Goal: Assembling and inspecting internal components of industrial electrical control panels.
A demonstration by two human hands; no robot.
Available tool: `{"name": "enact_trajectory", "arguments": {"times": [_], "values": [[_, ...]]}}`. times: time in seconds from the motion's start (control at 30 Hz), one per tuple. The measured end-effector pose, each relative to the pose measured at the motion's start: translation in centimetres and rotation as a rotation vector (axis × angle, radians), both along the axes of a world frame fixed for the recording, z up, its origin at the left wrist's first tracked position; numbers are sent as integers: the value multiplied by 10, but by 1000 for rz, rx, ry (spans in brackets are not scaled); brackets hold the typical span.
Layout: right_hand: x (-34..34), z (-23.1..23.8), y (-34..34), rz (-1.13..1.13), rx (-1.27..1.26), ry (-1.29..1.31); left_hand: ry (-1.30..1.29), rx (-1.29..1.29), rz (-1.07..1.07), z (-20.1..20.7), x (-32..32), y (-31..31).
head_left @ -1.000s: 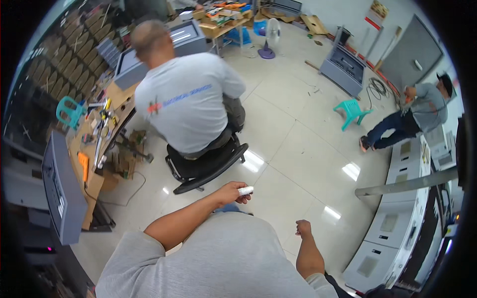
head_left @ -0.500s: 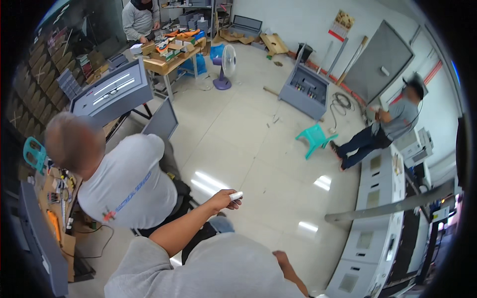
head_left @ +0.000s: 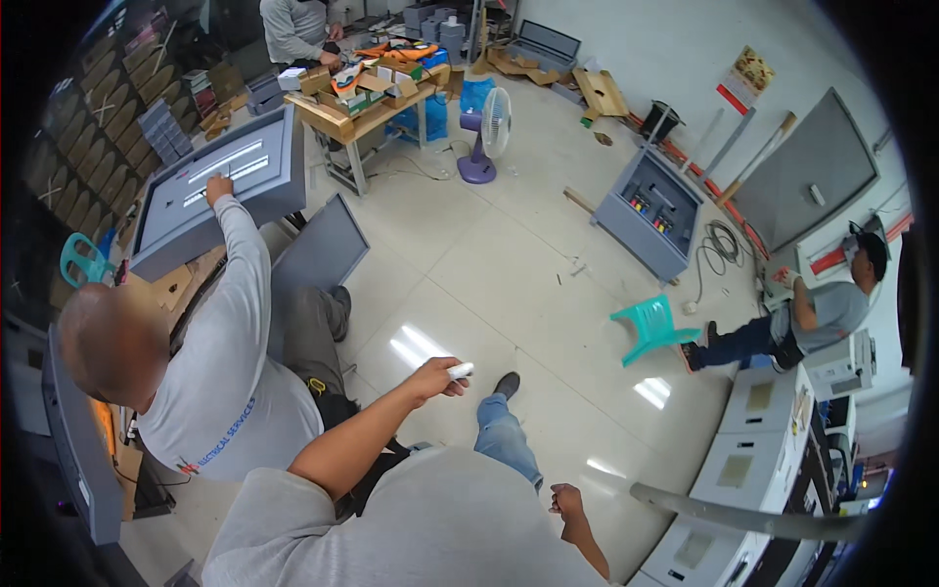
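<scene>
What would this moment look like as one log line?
Left hand: holding small white object | Right hand: loosely curled, nothing visible inside | Nearby: co-worker at left, green stool, fan

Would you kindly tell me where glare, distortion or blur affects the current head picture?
Head view, glare: the floor and gray box reflect brightly. Head view, distortion: the gray pole looks bowed. Head view, blur: the nearest person's head smeared, the left hand clearer.

Co-worker's arm [head_left: 243, 240] now reaching grey enclosure [head_left: 171, 210], wearer's leg [head_left: 506, 437] forward
</scene>
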State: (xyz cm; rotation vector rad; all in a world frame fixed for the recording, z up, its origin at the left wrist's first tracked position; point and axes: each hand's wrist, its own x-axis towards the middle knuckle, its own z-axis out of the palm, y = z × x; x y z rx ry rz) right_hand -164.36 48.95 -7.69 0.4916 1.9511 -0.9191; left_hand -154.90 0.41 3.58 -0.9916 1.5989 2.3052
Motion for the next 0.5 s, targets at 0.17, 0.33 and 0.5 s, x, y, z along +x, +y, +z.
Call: {"name": "enact_trajectory", "arguments": {"times": [0.17,0.33,0.5], "values": [[-129,-57,-67,230,2,-162,-338,-533,110,-127,47,-105],[-353,-173,-116,1757,-461,785,-915,-749,-273,-134,152,-125],[-527,-152,-296,1550,-137,600,-711,-117,752,-128,130,-118]]}}
